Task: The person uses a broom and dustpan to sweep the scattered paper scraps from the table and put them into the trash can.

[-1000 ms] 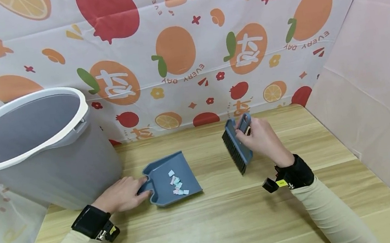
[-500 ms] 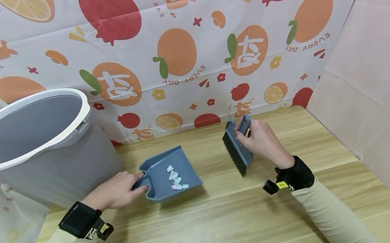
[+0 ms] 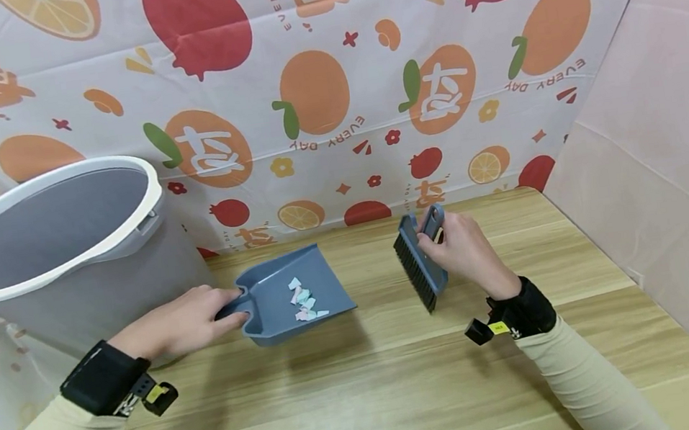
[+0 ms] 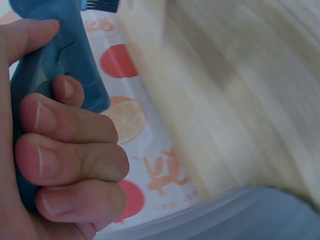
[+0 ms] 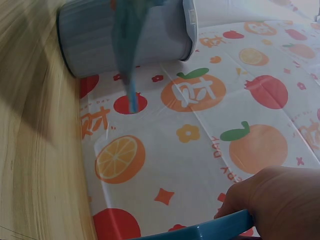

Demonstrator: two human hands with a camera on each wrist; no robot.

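Observation:
My left hand (image 3: 179, 324) grips the handle of a blue-grey dustpan (image 3: 271, 304), whose shadow falls on the tabletop below it. Several small pale pink and mint scraps (image 3: 305, 300) lie on the pan. In the left wrist view, fingers are curled round the dustpan handle (image 4: 80, 55) with the thumb along its top. To the right, my right hand (image 3: 467, 250) holds a matching hand brush (image 3: 425, 259) with its dark bristles toward the left. The right wrist view shows only an edge of the brush (image 5: 215, 227), while the dustpan (image 5: 129, 40) appears edge-on, raised off the table.
A large grey bin (image 3: 113, 296) with a white rim stands at the left, its mouth upward, close beside my left forearm. Behind the wooden table (image 3: 369, 400) hangs a fruit-printed sheet (image 3: 325, 167). A pale sheet (image 3: 658, 166) covers the right side.
My left hand has lifted the dustpan off the table and moved it up and slightly left, with the scraps still on it. The right hand and brush stay nearly still.

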